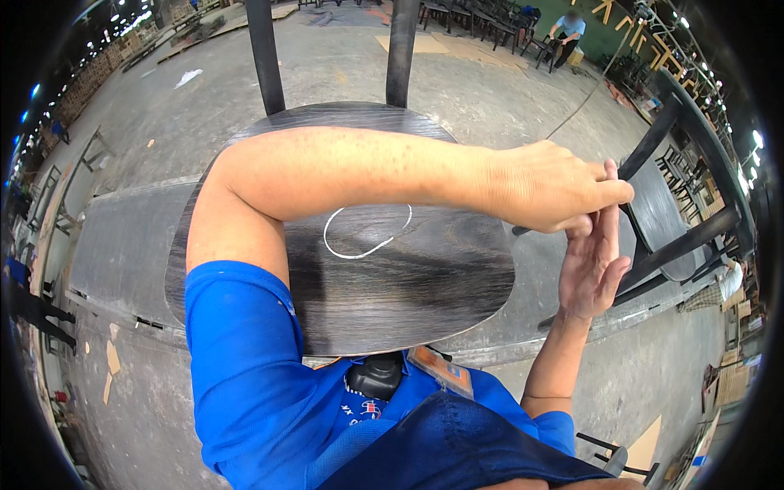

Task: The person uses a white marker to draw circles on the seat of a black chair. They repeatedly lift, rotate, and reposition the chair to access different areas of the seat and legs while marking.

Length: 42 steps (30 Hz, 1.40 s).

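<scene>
In front of me is a chair with a dark, wood-grained seat (425,286). A white, ring-shaped mark (353,256) shows near the seat's middle, partly covered by my forearm. My left arm reaches across above the seat to the right. There my left hand (549,188), palm down with curled fingers, meets the fingertips of my right hand (590,265). The right hand is raised with its palm showing, fingers stretched up and thumb apart. Whether anything small sits between the left fingers and the right fingertips is hidden.
Another dark chair (719,224) stands close on the right, beside my hands. The first chair's two uprights (400,57) rise at the far side. A grey platform (122,245) lies under the chairs. Farther off, a person (567,37) bends near several dark chairs.
</scene>
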Each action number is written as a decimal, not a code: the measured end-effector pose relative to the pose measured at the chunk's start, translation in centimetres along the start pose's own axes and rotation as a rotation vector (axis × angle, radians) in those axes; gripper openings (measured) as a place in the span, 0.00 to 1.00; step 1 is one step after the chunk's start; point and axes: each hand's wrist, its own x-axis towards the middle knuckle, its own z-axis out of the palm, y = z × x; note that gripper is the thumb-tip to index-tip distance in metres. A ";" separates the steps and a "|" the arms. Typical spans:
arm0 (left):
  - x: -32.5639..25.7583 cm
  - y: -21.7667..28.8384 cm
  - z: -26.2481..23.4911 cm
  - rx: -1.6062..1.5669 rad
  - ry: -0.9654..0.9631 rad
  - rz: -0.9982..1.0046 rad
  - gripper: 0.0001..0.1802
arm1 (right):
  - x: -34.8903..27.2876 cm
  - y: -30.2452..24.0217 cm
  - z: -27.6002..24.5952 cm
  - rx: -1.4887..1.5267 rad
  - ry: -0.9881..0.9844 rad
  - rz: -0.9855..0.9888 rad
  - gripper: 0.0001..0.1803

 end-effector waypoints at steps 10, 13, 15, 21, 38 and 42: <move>-4.1 -13.7 -11.1 0.773 0.570 -0.293 0.10 | -1.7 0.0 4.1 -0.247 -0.410 0.123 0.47; -8.8 -19.5 -17.9 1.143 0.881 -0.385 0.12 | -2.3 0.7 4.4 -0.558 -0.567 -0.097 0.39; -11.2 -22.4 -20.4 1.076 0.989 -0.630 0.16 | -2.1 0.9 4.5 -0.605 -0.618 -0.152 0.35; -11.0 -25.1 -21.0 0.959 1.176 -0.557 0.15 | -1.8 0.9 4.7 -0.520 -0.629 -0.073 0.32; -22.1 -16.8 -26.4 1.006 0.392 -0.720 0.18 | -7.2 6.8 2.2 -0.208 -0.159 -0.097 0.40; -31.3 -6.8 -25.5 1.070 0.194 -0.784 0.11 | -16.6 12.5 -1.4 -0.438 -0.289 0.088 0.41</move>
